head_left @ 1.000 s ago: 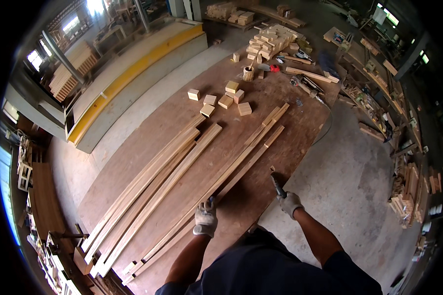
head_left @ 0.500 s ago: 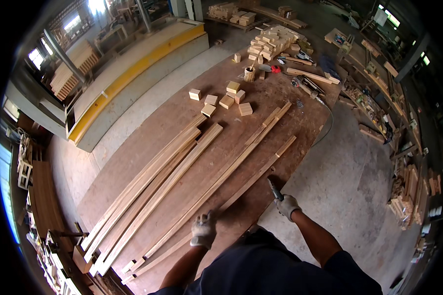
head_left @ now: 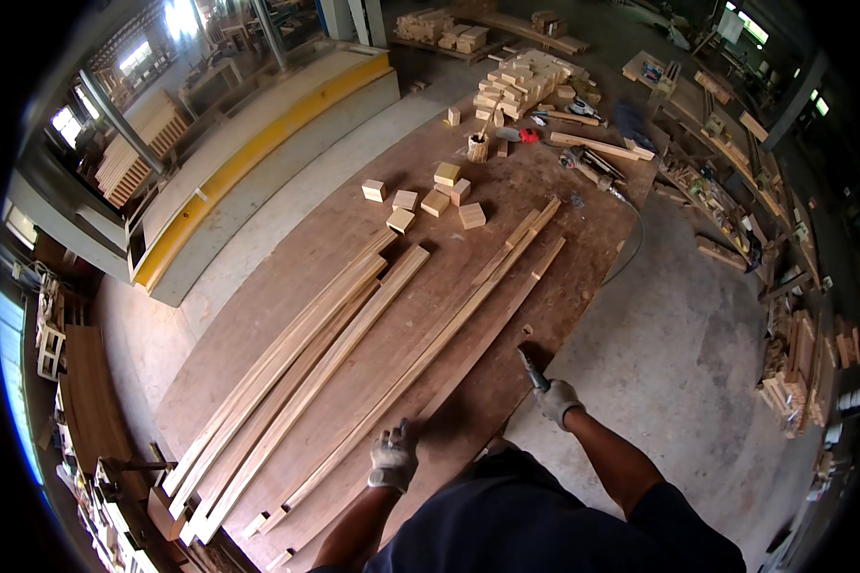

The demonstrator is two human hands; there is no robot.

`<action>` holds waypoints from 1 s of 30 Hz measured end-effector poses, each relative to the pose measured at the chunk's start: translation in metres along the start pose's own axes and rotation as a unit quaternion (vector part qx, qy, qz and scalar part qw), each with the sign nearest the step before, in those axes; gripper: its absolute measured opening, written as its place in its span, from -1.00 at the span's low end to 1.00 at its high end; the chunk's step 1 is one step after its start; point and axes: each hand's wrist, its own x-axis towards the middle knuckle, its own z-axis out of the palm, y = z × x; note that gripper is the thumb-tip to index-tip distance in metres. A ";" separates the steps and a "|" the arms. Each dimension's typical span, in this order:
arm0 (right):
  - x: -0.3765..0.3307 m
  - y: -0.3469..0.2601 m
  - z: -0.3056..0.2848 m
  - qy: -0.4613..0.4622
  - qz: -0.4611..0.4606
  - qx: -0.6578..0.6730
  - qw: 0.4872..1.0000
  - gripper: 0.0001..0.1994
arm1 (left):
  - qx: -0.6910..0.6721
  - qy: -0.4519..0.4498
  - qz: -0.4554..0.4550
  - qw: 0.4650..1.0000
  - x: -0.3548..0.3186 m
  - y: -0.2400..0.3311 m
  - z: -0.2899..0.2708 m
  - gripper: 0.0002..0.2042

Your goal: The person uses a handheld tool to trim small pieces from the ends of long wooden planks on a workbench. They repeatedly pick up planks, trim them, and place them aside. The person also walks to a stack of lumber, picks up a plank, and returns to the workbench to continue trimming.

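Probably aligning slender brown wooden strip (head_left: 487,341) under gloved left hand (head_left: 394,457), grip unclear, clamping dark elongated tool (head_left: 533,369) in right hand (head_left: 558,403), next needing steadiness.

No readable lettering reaches me from here.
I can make out no word, number or sign on the yellow band (head_left: 258,145) at far left, the pale sheet (head_left: 730,26) at far right, or the corded tool (head_left: 586,166) on the far right part of the surface (head_left: 277,263); any print there is too small or blurred for me.
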 end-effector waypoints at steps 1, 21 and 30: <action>0.003 0.003 0.003 0.003 0.001 -0.004 1.000 -0.63 | 0.001 0.000 0.000 1.000 0.015 0.006 -0.005 -0.62; 0.009 0.011 0.012 0.019 0.000 0.018 1.000 -0.64 | -0.019 0.023 -0.072 0.997 0.098 0.003 -0.037 -0.19; -0.010 -0.001 -0.035 -0.023 0.042 0.208 0.977 -0.80 | -0.052 -0.026 -0.092 0.994 -0.039 -0.047 -0.033 -0.25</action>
